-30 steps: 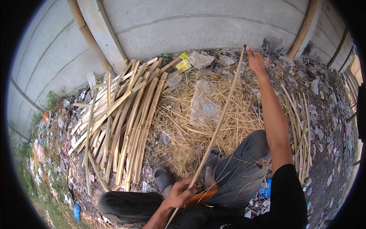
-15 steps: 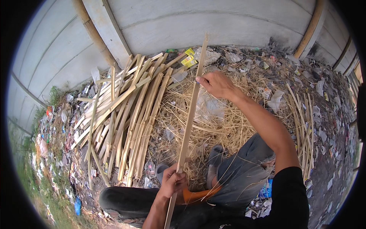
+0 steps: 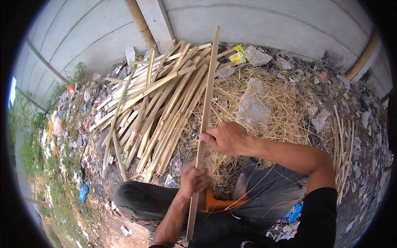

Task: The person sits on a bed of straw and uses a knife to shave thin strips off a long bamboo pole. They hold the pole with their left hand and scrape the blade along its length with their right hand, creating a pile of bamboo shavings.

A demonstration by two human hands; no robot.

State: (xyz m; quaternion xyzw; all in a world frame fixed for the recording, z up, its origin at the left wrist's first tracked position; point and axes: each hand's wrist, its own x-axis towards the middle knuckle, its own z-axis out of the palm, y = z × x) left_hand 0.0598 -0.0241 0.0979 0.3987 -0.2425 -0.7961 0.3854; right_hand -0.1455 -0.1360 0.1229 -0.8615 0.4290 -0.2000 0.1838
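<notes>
A long, narrow bamboo strip stands slanting up in front of me, its top end near the wall and its lower end by my lap. My left hand is wrapped round its lower part. Higher up, my right hand is closed on the strip, the thumb pressed along its edge and the other fingers mostly hidden. A smooth orange curved piece lies between my legs, just right of my left hand; I cannot make out what it belongs to.
A heap of split bamboo strips lies to the left. Thin shavings cover the ground ahead, with a pale flat slab among them. Several slender strips lie at right. Litter surrounds everything, before a grey panel wall.
My right hand has slid down the bamboo strip, closer to my left hand, which still grips low. The view has shifted, so the heap and wall appear further right and higher.
</notes>
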